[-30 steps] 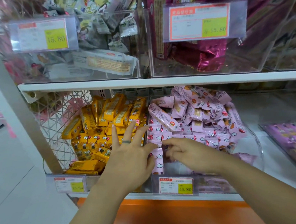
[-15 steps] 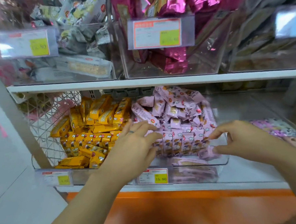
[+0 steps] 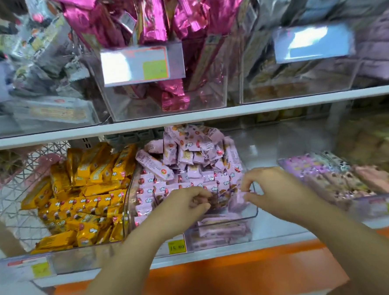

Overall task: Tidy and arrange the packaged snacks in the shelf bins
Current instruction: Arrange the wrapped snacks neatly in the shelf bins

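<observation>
The left arm, bare, comes in from about 7 o'clock and runs up toward 1 o'clock. The left hand lies back-up with its fingers curled under (whether they grip anything cannot be told). The right arm, also bare, enters from 4 o'clock and points toward 10 o'clock. The right hand pinches a pink packet between thumb and forefinger. The two hands are near each other, not touching.

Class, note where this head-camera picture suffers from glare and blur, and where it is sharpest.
Head view: glare whitens the upper price tags; motion blur smears the right-hand bins and far left; the pink packets and yellow packets at centre are sharpest.
</observation>
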The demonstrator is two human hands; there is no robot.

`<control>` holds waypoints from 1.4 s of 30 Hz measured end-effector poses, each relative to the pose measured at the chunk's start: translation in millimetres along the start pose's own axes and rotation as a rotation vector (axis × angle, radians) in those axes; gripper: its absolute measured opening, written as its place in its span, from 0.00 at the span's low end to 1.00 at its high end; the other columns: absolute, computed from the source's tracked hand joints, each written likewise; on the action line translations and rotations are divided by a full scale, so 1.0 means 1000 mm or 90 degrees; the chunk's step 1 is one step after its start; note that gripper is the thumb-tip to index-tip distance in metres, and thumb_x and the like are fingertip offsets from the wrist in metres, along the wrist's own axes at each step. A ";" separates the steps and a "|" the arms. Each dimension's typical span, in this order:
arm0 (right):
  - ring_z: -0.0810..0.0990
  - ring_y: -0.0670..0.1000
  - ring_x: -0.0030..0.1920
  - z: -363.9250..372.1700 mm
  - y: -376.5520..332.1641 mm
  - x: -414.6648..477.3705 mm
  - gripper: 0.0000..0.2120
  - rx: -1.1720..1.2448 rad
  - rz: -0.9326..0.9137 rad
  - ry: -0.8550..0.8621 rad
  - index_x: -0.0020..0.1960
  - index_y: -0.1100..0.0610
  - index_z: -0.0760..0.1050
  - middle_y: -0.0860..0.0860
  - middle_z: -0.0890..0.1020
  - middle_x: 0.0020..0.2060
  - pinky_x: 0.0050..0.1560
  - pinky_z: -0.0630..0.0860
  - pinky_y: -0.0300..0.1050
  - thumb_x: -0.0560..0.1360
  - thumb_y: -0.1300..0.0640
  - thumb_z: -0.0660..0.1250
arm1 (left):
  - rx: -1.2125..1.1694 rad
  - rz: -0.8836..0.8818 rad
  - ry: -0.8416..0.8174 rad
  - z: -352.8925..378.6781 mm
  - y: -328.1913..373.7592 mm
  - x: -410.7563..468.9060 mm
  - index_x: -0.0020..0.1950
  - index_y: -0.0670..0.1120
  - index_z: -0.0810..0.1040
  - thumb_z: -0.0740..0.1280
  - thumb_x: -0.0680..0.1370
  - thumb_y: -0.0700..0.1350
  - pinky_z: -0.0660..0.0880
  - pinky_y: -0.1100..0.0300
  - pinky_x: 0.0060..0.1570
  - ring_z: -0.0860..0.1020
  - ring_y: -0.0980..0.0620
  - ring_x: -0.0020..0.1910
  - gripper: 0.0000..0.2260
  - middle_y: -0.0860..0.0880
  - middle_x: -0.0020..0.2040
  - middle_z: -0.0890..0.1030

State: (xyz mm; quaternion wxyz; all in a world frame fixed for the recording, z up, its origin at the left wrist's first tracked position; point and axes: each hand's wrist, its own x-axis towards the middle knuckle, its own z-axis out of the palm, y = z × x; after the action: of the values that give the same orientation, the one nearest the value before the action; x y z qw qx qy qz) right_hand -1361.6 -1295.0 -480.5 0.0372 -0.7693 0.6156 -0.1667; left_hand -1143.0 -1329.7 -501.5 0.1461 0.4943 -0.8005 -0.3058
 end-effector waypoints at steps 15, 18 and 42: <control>0.83 0.47 0.47 -0.010 -0.030 -0.008 0.08 0.538 -0.011 0.001 0.37 0.54 0.77 0.45 0.82 0.48 0.47 0.79 0.38 0.70 0.66 0.69 | -0.305 0.072 0.084 -0.008 -0.021 -0.024 0.62 0.71 0.67 0.63 0.72 0.58 0.71 0.57 0.65 0.75 0.60 0.61 0.19 0.67 0.68 0.65; 0.82 0.55 0.47 -0.007 -0.039 -0.005 0.08 0.551 -0.020 0.047 0.37 0.51 0.75 0.50 0.82 0.47 0.50 0.79 0.49 0.68 0.56 0.74 | -0.177 0.111 0.133 -0.010 -0.022 -0.028 0.64 0.70 0.64 0.64 0.77 0.52 0.72 0.66 0.55 0.78 0.62 0.49 0.19 0.66 0.63 0.66; 0.75 0.44 0.59 0.053 -0.045 0.043 0.14 0.148 -0.011 -0.356 0.63 0.53 0.74 0.48 0.77 0.61 0.63 0.71 0.41 0.79 0.52 0.63 | 0.061 0.066 0.274 -0.046 -0.047 -0.049 0.62 0.65 0.70 0.67 0.72 0.60 0.71 0.63 0.56 0.73 0.60 0.53 0.19 0.63 0.55 0.76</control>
State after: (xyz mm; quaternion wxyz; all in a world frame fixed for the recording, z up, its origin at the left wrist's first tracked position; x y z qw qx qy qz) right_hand -1295.5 -1332.9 -509.8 0.2917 -0.7810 0.5520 -0.0177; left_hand -1062.5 -1317.8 -492.6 0.3058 0.5125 -0.7888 -0.1469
